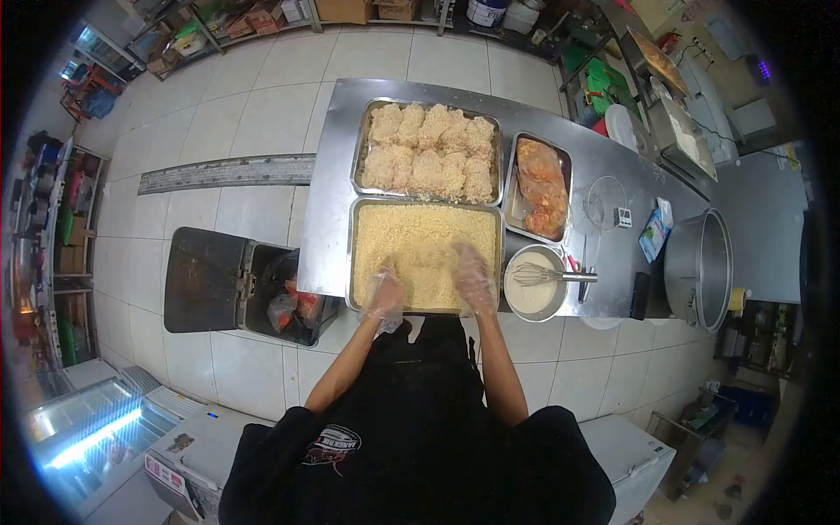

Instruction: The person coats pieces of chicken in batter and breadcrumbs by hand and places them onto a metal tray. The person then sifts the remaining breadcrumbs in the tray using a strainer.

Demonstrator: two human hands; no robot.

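Observation:
A steel tray (352,254) full of pale yellow breadcrumbs (420,223) lies at the table's front edge. Both hands wear clear plastic gloves and reach into it. My left hand (385,289) rests in the crumbs on the left side, its fingers loosely extended and partly blurred by the glove. On the right side, my right hand (472,276) touches the crumbs with fingers stretched forward. Between them the crumbs look slightly heaped; whether a piece lies beneath, I cannot tell. Behind, another tray (357,149) bears several crumb-coated pieces (429,149) in two rows.
Right of these stand a tray of orange marinated meat (541,179) and a batter bowl (534,302) with a whisk (551,276). Farther right are a wire strainer (605,201), a packet (654,232) and a large pot (704,267). A lidded bin (289,302) stands open at left.

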